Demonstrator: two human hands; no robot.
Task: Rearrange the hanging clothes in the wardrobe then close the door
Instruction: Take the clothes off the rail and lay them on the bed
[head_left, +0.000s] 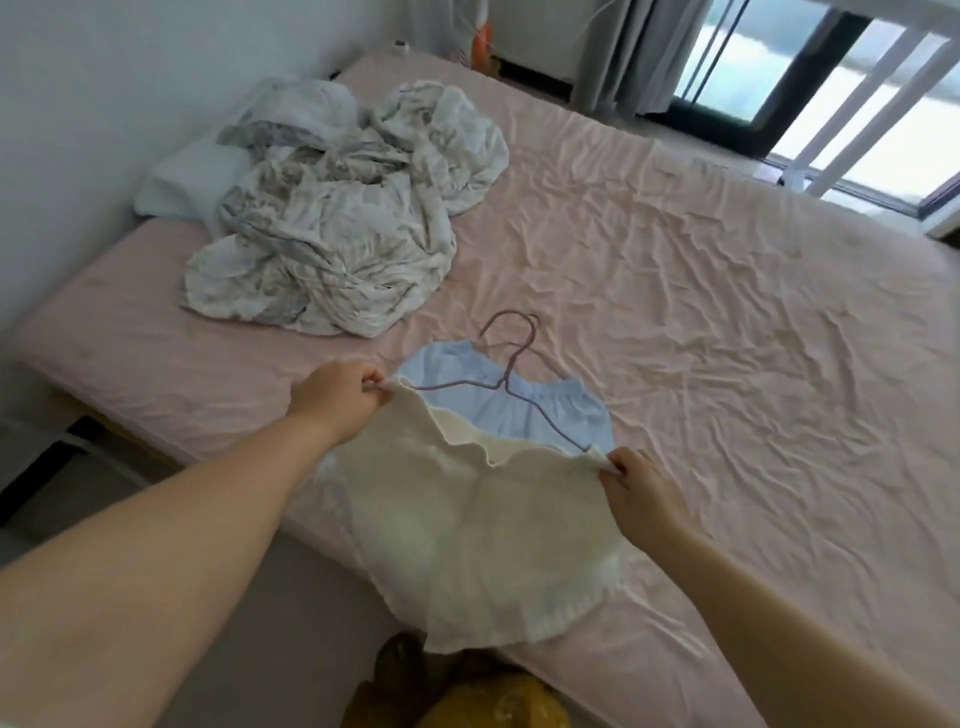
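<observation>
Cream garment, probably a skirt or shorts with a wavy elastic waistband, looked light, soft and floppy, the sort of cloth that sags wherever it is not held and would slide off a thin hanger if hung unevenly. It lay stretched over the near edge of the bed, its hem hanging past the mattress toward the floor. The left hand had its grip pinched on the waistband's left corner and the right hand pinched the right corner, so the band was pulled open between them; those two corners seemed the sensible places to hold, since the rest would only crumple. Just beyond it, partly overlapped by the cream waistband, lay a pale blue garment with a gathered waist. A thin mauve wire hanger rested on the blue cloth, its hook pointing away up the bed. The hanger looked stiff but slim and easily bent. Farther up the pink sheet sat a rumpled grey-white blanket beside a white pillow. No wardrobe was in view.
</observation>
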